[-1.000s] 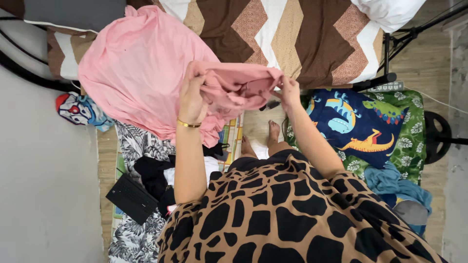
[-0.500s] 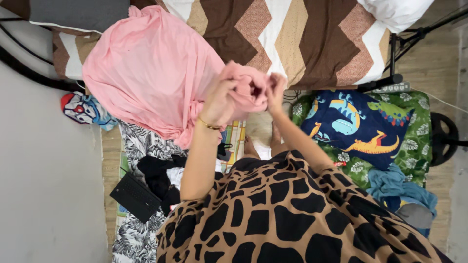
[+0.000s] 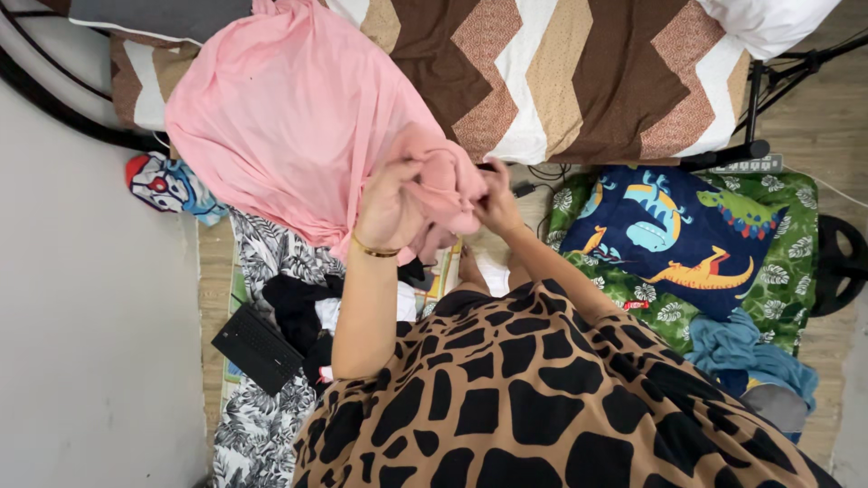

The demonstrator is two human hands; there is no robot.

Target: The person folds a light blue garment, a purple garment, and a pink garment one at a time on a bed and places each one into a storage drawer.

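**Stuff lying around the room**

Zigzag brown bedspread (image 3: 561, 72) up at 12 o'clock, white pillow (image 3: 768, 23) at 1. Dinosaur blanket (image 3: 674, 239) at 3, blue cloth (image 3: 746, 352) at 4. Black keyboard (image 3: 257, 347) at 8, clown mask (image 3: 167, 185) at 9.

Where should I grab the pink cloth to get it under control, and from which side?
Grip the bunched end where the left hand and right hand already meet. The rest of the pink cloth drapes loose over the bed, so probably gather from your own side, pulling toward you.
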